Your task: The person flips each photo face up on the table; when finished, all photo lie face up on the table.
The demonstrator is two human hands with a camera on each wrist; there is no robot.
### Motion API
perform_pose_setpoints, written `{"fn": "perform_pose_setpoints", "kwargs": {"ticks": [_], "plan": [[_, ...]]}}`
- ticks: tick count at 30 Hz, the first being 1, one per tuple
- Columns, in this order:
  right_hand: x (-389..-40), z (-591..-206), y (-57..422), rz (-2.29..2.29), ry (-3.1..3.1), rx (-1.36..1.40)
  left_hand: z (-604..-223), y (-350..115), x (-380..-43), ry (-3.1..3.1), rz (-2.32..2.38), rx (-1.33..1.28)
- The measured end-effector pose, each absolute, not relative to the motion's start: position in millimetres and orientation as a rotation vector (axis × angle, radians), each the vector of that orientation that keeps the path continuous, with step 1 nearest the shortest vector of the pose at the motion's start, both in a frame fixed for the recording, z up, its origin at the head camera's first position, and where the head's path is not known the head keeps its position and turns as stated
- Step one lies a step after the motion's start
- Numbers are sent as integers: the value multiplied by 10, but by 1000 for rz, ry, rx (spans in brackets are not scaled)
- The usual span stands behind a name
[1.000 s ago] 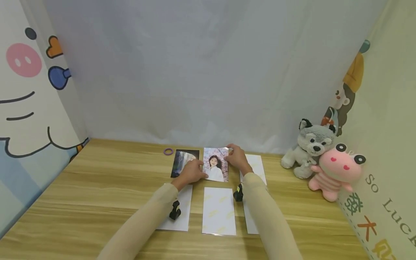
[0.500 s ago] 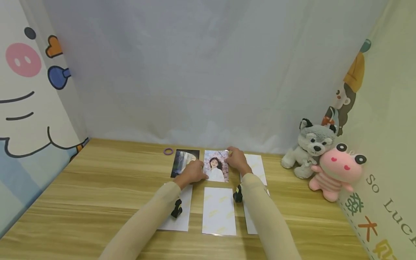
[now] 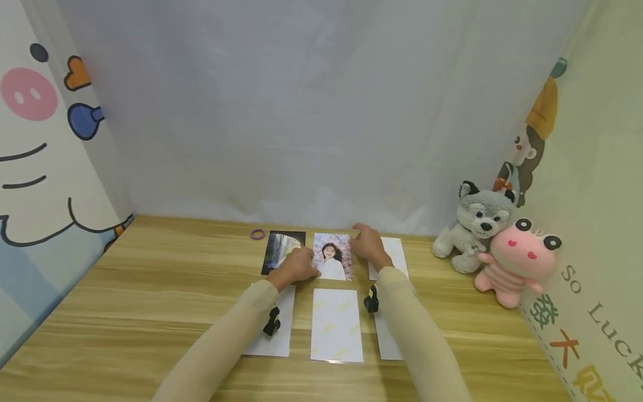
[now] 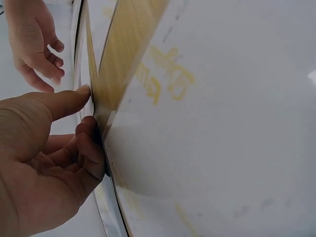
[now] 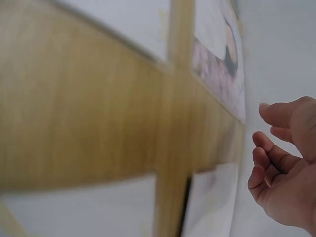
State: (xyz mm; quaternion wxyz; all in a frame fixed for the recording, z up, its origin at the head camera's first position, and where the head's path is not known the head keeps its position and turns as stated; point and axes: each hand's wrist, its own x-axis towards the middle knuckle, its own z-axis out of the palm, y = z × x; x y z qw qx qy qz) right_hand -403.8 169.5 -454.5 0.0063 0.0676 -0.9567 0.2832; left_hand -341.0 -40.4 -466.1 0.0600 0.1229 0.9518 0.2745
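A portrait photo (image 3: pixel 331 258) lies face up in the middle of the back row on the table. My left hand (image 3: pixel 297 265) is at its left edge, thumb near the lower corner and fingers bent over the neighbouring waterfall photo (image 3: pixel 275 252). In the left wrist view, the thumb (image 4: pixel 74 102) and the bent fingers stay apart, with nothing pinched between them. My right hand (image 3: pixel 368 244) hovers just off the portrait's right edge, fingers loosely bent. The right wrist view shows that right hand (image 5: pixel 291 168) holding nothing, with a gap between it and the portrait photo (image 5: pixel 217 59).
A white card (image 3: pixel 396 259) lies back right, partly behind the right arm. In front are another white card (image 3: pixel 336 325) and two more partly under the forearms. A purple ring (image 3: pixel 258 234) lies back left. Plush husky (image 3: pixel 477 223) and pink frog (image 3: pixel 522 262) sit at right.
The portrait slid slightly toward me and settled in line with the waterfall photo. My right hand has come off its right edge; the left hand has hardly moved. The head view shifted slightly.
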Motion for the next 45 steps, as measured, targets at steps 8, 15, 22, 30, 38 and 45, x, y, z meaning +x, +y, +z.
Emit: {"fn": "perform_pose_setpoints", "kwargs": {"ticks": [8, 15, 22, 30, 38, 45], "plan": [[-4036, -4463, 2097, 987, -2961, 117, -4607, -427, -3455, 2868, 933, 382], [-3980, -4457, 2480, 965, -2974, 51, -4566, -310, -3511, 2966, 873, 507], [-3951, -4484, 2635, 996, -3045, 56, -4623, 39, -3500, 3018, 561, 805], [-3958, -4525, 2686, 1009, -3103, 40, -4588, 516, -3449, 2948, 458, 946], [-3989, -4548, 2698, 1009, -3108, 61, -4616, 655, -3437, 2876, 239, 897], [-4024, -4585, 2766, 1073, -3074, 120, -4652, 701, -3455, 2887, 163, 938]]}}
